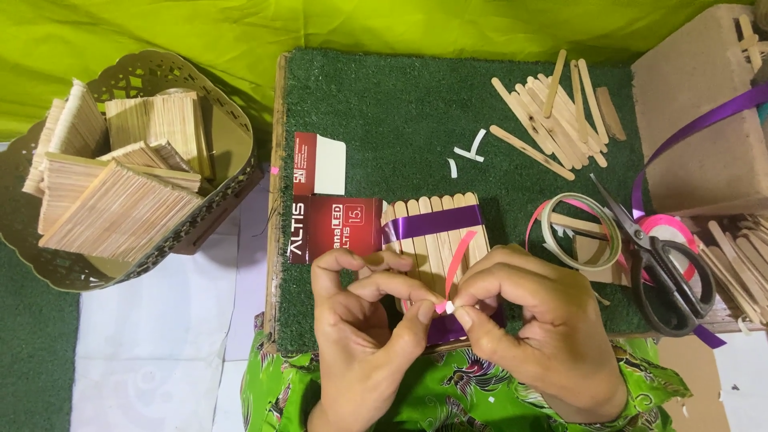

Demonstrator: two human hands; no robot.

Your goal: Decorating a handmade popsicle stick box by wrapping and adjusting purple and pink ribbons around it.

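A flat panel of wooden craft sticks [438, 234] lies on a green turf mat [384, 112], with a purple ribbon band [432, 222] across its top. My left hand [360, 320] and my right hand [536, 320] meet over the panel's near end. Both pinch the lower end of a short pink ribbon strip [460, 260] that stands up over the sticks. A second purple band [448, 328] shows just under my fingertips.
A red and white small box [332, 224] lies left of the panel. A tape ring [580, 232], black scissors [660, 264], pink ribbon roll [668, 232] and loose sticks [552, 120] lie right. A metal basket of stick panels [120, 176] stands left; a brown block [704, 112] sits far right.
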